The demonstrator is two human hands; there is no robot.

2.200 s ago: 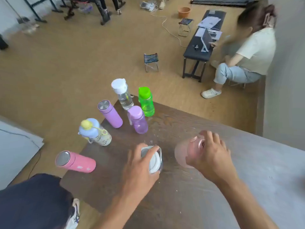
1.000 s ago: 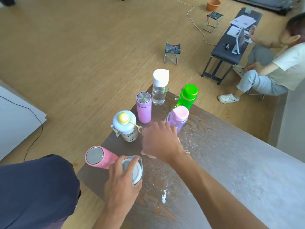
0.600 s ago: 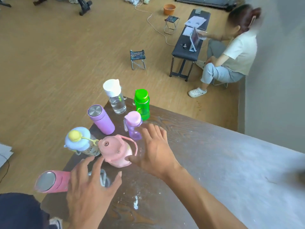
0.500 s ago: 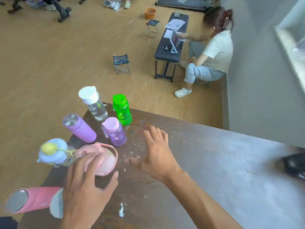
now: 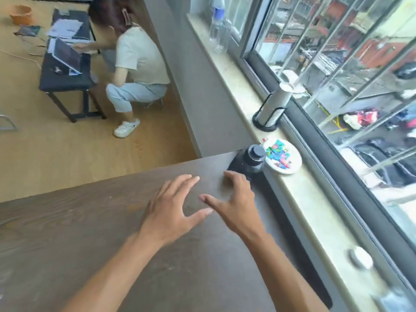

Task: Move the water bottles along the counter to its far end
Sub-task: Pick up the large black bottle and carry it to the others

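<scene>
The view now faces the window end of the dark wooden counter (image 5: 90,233). A black bottle (image 5: 249,162) with a round black cap stands at the counter's corner by the window sill. My right hand (image 5: 234,203) hovers open just in front of it, fingertips close to its base. My left hand (image 5: 173,210) is spread open beside the right one, over the bare counter top. Neither hand holds anything. The coloured bottles seen earlier are out of view.
A white plate (image 5: 284,157) with coloured scraps lies on the stone sill behind the black bottle. A cup stack in a black holder (image 5: 271,109) and clear plastic bottles (image 5: 218,23) stand further along the sill. A crouching person (image 5: 135,68) works at a black bench (image 5: 65,73) on the floor.
The view has swung right from the bottle group to the counter's window end. Both hands left the bottles and moved right, empty, toward the black bottle.
</scene>
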